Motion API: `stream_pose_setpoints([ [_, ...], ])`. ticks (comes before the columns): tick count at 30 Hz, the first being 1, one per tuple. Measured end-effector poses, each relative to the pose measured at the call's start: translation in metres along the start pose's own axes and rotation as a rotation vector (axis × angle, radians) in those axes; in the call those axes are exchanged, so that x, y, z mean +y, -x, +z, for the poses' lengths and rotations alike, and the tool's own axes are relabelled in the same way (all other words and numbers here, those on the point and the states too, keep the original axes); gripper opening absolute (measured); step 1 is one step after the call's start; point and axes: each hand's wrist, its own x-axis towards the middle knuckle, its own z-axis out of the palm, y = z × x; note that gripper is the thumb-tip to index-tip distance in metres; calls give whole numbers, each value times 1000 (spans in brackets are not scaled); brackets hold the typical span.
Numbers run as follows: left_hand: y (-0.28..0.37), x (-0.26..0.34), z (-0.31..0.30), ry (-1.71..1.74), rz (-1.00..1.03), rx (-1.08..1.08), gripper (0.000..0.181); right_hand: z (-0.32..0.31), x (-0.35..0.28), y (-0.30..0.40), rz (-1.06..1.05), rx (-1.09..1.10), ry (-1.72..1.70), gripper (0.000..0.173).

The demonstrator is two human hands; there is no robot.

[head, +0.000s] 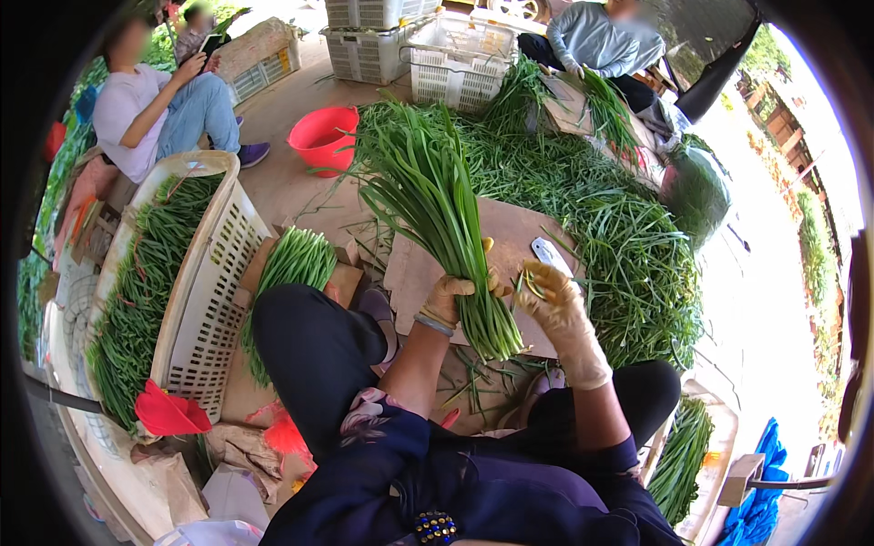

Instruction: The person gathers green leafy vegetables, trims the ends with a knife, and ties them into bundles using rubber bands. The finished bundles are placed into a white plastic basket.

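My left hand point(459, 290), in a tan glove with bands at the wrist, grips a bunch of long flat green leaves, probably garlic chives point(447, 218). The pale stem ends point down toward me and the leaf tips spread away. My right hand point(554, 300), gloved too, is just right of the stems, its fingers curled around a few thin yellowish-green scraps point(531, 283). Under both hands lies a brown board point(423, 273). A metal blade or tag with a pale surface point(552, 256) rests on it, beyond my right hand.
A large heap of loose leaves point(635, 273) lies beyond and right. At left stand a full white crate point(212, 273) and a stem bundle point(297, 256). A red bucket point(324, 140) and stacked crates point(369, 54) are farther off. Several people sit nearby, one handling leaves at upper right.
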Motion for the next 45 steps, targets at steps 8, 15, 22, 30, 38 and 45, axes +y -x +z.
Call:
stream_pose_setpoints([
  [8,3,-25,1,-49,-257,-31,88,-54,-75,-101,-228,76,-39,31],
  [15,1,-49,-3,-94,-420,-98,89,-62,-27,-132,-181,172,101,22],
  [22,2,-59,-11,-80,-442,-127,90,-80,2,-120,96,181,-713,24],
  [30,-7,-61,-14,-14,-403,-125,92,-90,-2,-127,133,256,-977,25],
  [38,-8,-62,-9,-56,-449,-149,87,-81,-35,-110,-173,183,-183,26],
  [45,-5,-66,-11,-81,-495,-131,86,-66,-44,-100,67,142,146,28],
])
